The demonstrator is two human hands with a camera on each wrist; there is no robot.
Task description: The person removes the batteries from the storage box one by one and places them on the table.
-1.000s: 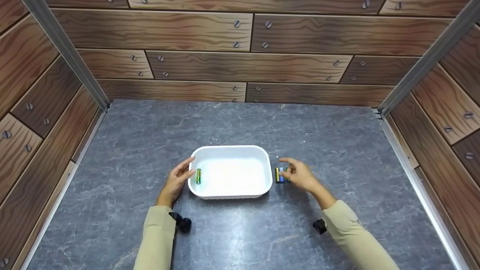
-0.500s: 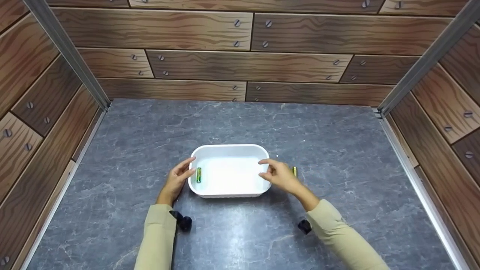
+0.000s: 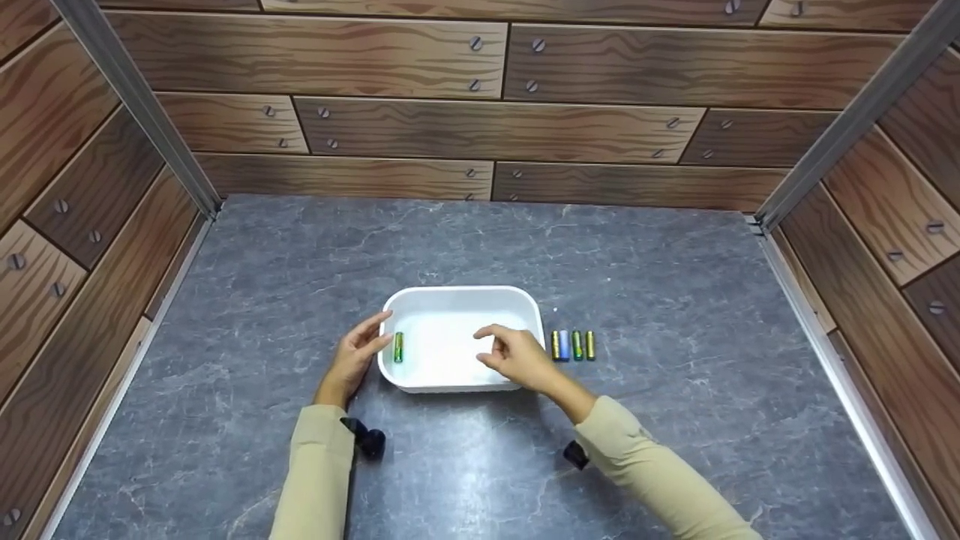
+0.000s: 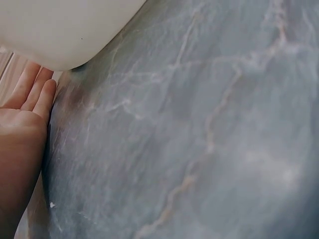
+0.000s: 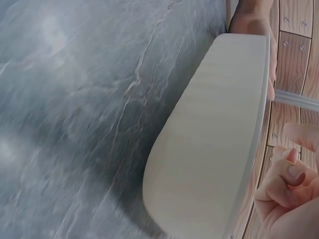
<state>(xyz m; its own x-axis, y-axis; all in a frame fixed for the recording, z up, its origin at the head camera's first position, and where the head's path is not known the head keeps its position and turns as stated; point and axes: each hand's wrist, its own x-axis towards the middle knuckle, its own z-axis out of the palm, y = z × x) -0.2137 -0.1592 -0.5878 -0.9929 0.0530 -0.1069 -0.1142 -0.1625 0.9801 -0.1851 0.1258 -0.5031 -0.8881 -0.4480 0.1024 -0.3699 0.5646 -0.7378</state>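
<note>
A white plastic bin (image 3: 461,388) stands upright on the grey marbled table. Inside, by its left end, lies one green-and-gold battery (image 3: 398,347). My left hand (image 3: 354,364) rests against the bin's left end, thumb and forefinger tips at the rim; in the left wrist view its other fingers (image 4: 43,97) are fairly straight beside the wall. My right hand (image 3: 517,361) is over the right half of the bin, thumb and forefinger apart with nothing visible between them. In the right wrist view its other fingers (image 5: 286,181) are curled toward the palm.
Several batteries stand side by side in a row right of the bin, among them a blue battery (image 3: 564,346), a green battery (image 3: 577,346) and a gold battery (image 3: 590,346). Wood-plank-patterned walls (image 3: 405,131) enclose the table (image 3: 675,300) at the back and sides.
My right hand has moved left from above the battery row to over the bin, uncovering the row. The left hand and the bin keep their places.
</note>
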